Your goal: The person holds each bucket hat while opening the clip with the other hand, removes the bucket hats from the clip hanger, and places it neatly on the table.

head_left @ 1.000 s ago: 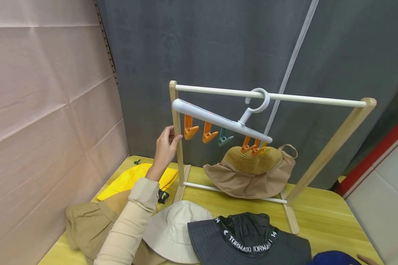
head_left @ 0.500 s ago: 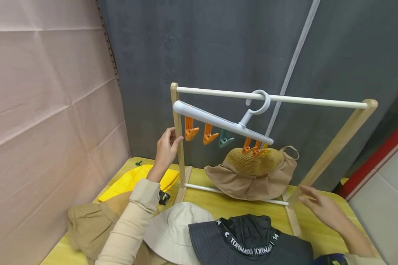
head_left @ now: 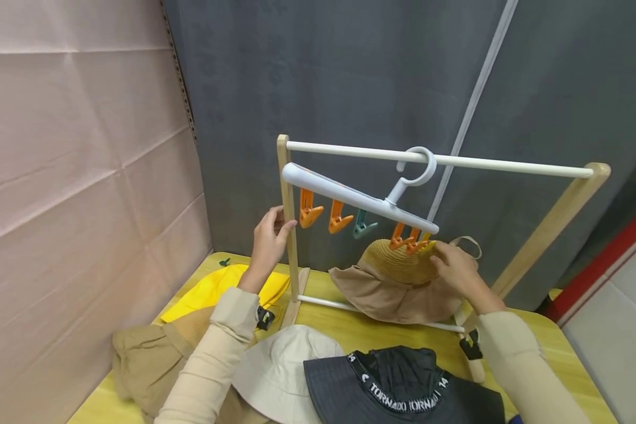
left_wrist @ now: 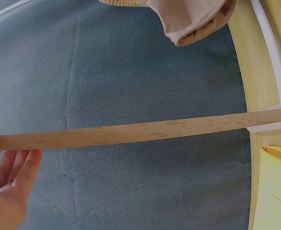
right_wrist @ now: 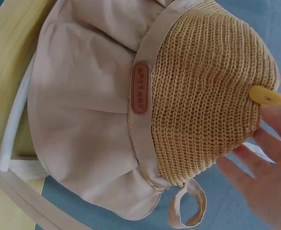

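My left hand [head_left: 270, 238] pinches the left wooden post [left_wrist: 145, 132] of a small drying rack between thumb and fingers. My right hand [head_left: 456, 268] is at the crown of a straw hat [right_wrist: 202, 91] with a beige cloth brim, its fingers spread beside a yellow clip [right_wrist: 269, 96]. That clip meets the top of the crown. Above the hat, a white hanger [head_left: 360, 200] hooks over the rack's white top bar [head_left: 509, 165] and slopes down to the right. Orange clips [head_left: 310, 215] and a green clip [head_left: 363, 225] hang from it.
Several more hats lie on the yellow wooden table [head_left: 556, 353]: a yellow one [head_left: 201, 291], a tan one [head_left: 148, 353], a cream bucket hat [head_left: 286, 371] and a dark grey one [head_left: 403, 383]. A grey curtain [head_left: 350, 70] stands behind the rack.
My right hand has come in from the lower right edge and up to the yellow clip at the hat's crown. The left hand keeps its place on the post.
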Available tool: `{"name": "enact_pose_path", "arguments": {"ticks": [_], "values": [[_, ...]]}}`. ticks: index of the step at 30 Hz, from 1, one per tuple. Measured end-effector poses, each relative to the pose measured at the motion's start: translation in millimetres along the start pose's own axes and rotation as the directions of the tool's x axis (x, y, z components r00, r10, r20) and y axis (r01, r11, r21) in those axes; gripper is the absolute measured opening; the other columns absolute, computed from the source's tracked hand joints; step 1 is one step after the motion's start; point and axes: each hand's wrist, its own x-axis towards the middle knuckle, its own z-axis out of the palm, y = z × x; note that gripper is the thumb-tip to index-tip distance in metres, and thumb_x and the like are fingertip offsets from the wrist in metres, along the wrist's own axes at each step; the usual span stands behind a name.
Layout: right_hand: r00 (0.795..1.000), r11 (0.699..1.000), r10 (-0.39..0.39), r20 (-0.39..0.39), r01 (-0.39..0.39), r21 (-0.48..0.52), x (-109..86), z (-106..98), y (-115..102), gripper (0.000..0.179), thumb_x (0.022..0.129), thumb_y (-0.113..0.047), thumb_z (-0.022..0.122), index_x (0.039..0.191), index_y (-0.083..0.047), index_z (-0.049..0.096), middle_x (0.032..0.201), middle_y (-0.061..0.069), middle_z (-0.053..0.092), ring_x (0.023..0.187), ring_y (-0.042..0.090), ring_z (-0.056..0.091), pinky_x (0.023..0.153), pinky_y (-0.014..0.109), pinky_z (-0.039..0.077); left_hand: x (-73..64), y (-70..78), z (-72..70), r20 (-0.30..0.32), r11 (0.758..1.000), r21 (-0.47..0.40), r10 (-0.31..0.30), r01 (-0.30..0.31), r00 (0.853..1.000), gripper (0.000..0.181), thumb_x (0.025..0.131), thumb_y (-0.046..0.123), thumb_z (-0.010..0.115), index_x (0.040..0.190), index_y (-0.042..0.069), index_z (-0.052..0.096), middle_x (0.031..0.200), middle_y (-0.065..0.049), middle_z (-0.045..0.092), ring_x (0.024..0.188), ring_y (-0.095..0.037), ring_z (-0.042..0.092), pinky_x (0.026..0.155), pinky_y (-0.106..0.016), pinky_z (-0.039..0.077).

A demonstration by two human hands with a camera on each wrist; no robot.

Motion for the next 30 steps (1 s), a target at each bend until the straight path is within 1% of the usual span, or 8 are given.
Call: {"name": "enact_pose_path", "arguments": {"ticks": [3, 9, 14, 16, 19, 23, 26, 30], "values": [[0.998, 0.999, -0.035, -0.044, 0.034, -0.02, -0.2, 3, -1, 0.014, 0.09, -0.002, 0.054, 0.1, 0.005, 0.061, 0.103, 0.026, 0.062, 0.094, 0.044, 0.054, 0.078, 0.054, 0.041, 0.3, 0.7, 1.6, -0.033, 1.0, 0.012, 0.006, -0.006, 0.999, 0.038, 0.088, 0.019, 0.062, 0.12, -0.001, 0.054, 0.099, -0.017, 0.058, 0.091, -0.028, 0.061, 0.081, -0.042, 0.053], [0.998, 0.999, -0.052, -0.046, 0.052, -0.013, -8.2, 8, -7, 0.009, 0.089, -0.005, 0.057, 0.085, 0.001, 0.063, 0.098, 0.022, 0.061, 0.086, 0.033, 0.047, 0.069, 0.038, 0.033, -8.8, 12.5, 7.9, -0.182, 0.998, 0.055, 0.026, -0.016, 0.983, 0.039, 0.086, 0.013, 0.066, 0.121, 0.001, 0.053, 0.116, -0.017, 0.044, 0.107, -0.029, 0.05, 0.095, -0.039, 0.045], [0.999, 0.999, -0.032, -0.044, 0.03, -0.031, -14.1, 13, -11, 0.012, 0.089, -0.008, 0.059, 0.078, -0.003, 0.06, 0.097, 0.018, 0.06, 0.084, 0.03, 0.043, 0.066, 0.034, 0.029, -31.3, 44.1, 28.2, -0.248, 0.975, 0.068, 0.222, -0.211, 0.943, 0.023, 0.088, 0.003, 0.058, 0.111, 0.002, 0.054, 0.115, -0.014, 0.046, 0.11, -0.027, 0.042, 0.093, -0.039, 0.037], [0.998, 0.999, -0.029, -0.052, 0.027, -0.037, -15.1, 15, -14, 0.013, 0.088, -0.009, 0.06, 0.076, -0.004, 0.06, 0.094, 0.016, 0.059, 0.082, 0.028, 0.043, 0.065, 0.033, 0.029, -42.4, 59.8, 42.5, -0.15, 0.949, 0.036, 0.315, -0.313, 0.937, 0.019, 0.088, 0.001, 0.055, 0.106, 0.003, 0.058, 0.109, -0.011, 0.052, 0.104, -0.024, 0.048, 0.09, -0.032, 0.042], [0.997, 0.999, -0.031, -0.07, 0.028, -0.042, -16.5, 20, -20, 0.011, 0.087, -0.011, 0.062, 0.08, -0.003, 0.063, 0.091, 0.014, 0.059, 0.081, 0.026, 0.043, 0.064, 0.032, 0.03, -59.1, 80.2, 66.1, 0.103, 0.921, -0.031, 0.389, -0.388, 0.916, 0.021, 0.09, 0.002, 0.052, 0.108, 0.006, 0.061, 0.109, -0.006, 0.059, 0.103, -0.018, 0.054, 0.086, -0.024, 0.047], [0.996, 0.999, -0.036, -0.085, 0.033, -0.038, -19.0, 28, -29, 0.012, 0.086, -0.011, 0.063, 0.088, 0.0, 0.067, 0.089, 0.012, 0.059, 0.08, 0.025, 0.043, 0.064, 0.031, 0.032, -75.6, 98.3, 95.5, 0.408, 0.937, -0.004, 0.321, -0.35, 0.855, 0.034, 0.095, 0.012, 0.049, 0.129, 0.007, 0.052, 0.129, -0.006, 0.054, 0.119, -0.016, 0.051, 0.098, -0.026, 0.043], [0.993, 0.998, -0.054, -0.109, 0.05, -0.042, -20.5, 34, -35, 0.011, 0.085, -0.009, 0.064, 0.087, 0.001, 0.067, 0.087, 0.012, 0.058, 0.078, 0.025, 0.043, 0.063, 0.032, 0.033, -78.6, 104.4, 114.1, 0.513, 0.956, 0.093, 0.192, -0.277, 0.837, 0.048, 0.098, 0.021, 0.045, 0.142, 0.005, 0.035, 0.142, -0.009, 0.043, 0.131, -0.019, 0.042, 0.106, -0.03, 0.037], [0.986, 0.994, -0.092, -0.138, 0.084, -0.063, -22.4, 39, -41, 0.007, 0.083, -0.004, 0.064, 0.086, 0.003, 0.066, 0.088, 0.013, 0.059, 0.077, 0.026, 0.045, 0.064, 0.035, 0.036, -72.3, 105.2, 132.3, 0.51, 0.964, 0.191, 0.065, -0.187, 0.858, 0.053, 0.1, 0.03, 0.041, 0.145, 0.005, 0.029, 0.143, -0.012, 0.043, 0.127, -0.023, 0.046, 0.102, -0.033, 0.041]]}}
